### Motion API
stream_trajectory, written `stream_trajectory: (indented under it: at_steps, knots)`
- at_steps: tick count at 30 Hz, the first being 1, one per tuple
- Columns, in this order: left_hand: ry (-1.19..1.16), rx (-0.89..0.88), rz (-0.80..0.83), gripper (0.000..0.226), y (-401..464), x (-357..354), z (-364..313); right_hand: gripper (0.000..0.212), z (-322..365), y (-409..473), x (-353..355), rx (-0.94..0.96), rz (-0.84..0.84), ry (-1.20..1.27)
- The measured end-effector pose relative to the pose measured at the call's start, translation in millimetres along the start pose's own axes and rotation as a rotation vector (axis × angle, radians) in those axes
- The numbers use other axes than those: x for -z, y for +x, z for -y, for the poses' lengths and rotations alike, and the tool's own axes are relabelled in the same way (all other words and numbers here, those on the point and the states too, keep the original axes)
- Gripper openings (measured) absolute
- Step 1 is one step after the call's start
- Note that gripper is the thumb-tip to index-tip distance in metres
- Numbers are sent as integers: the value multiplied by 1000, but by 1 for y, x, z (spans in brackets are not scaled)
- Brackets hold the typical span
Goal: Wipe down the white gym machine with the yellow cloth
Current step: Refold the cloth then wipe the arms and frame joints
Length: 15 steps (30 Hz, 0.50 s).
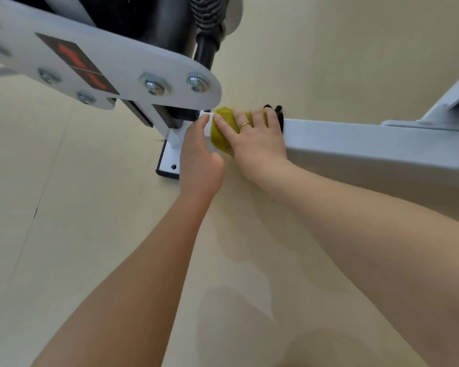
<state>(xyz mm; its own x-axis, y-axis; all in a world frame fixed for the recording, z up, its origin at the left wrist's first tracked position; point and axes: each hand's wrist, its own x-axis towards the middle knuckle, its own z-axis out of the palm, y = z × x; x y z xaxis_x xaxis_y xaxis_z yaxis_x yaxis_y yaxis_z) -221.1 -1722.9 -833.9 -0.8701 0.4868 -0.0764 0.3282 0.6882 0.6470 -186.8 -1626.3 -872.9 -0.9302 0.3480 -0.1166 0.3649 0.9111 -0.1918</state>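
The right hand (257, 140) lay flat on the cloth (224, 128), fingers straight and spread, pressing it onto the low bar (368, 144) of the white machine (133, 67), close to where the bar met the foot plate (170, 157) on the floor (64, 207). A ring (245, 125) sat on one finger. The left hand (200, 160) rested just beside the cloth, its forefinger stretched along the bar's end, the other fingers curled under, holding nothing I could see.

Yellow cloth (224, 131) crumpled, draped over white gym machine (355, 144) floor beam end.
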Motion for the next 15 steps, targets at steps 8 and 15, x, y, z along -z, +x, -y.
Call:
stream_trajectory:
  at_steps: [8,15]
  knots:
    - [49,-67,52,73,-7,6,16,63,5,23,1,142,-28,-29]
    - [198,-202,142,75,-30,-38,-17,73,-94,-64,7,-17,4,-131]
